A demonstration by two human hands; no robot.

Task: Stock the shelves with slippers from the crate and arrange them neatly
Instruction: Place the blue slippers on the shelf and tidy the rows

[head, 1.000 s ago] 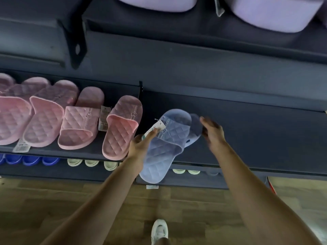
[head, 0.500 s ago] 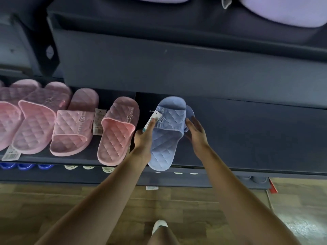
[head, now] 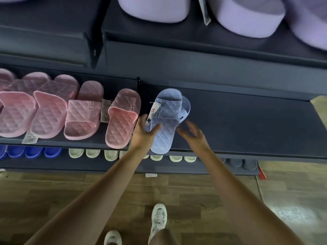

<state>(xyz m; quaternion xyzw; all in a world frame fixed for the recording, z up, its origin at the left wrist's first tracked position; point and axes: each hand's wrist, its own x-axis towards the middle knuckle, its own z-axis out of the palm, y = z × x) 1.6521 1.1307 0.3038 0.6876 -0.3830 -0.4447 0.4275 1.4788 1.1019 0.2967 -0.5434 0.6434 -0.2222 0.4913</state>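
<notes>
Both your bare arms reach forward and up, converging toward the middle. Your left hand [head: 144, 132] is curled, its fingers [head: 155, 127] pressed on the blue slipper [head: 165, 121] with the thumb up along its edge. Your right hand [head: 193, 133] is spread loose, palm turned inward, fingers apart and just beside the slipper without gripping it. Your feet stand below.

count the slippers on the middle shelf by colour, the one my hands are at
pink slippers: 5 in view, the row runs off the left edge
blue slippers: 2, stacked as a pair, left hand on them
total: 7
</notes>
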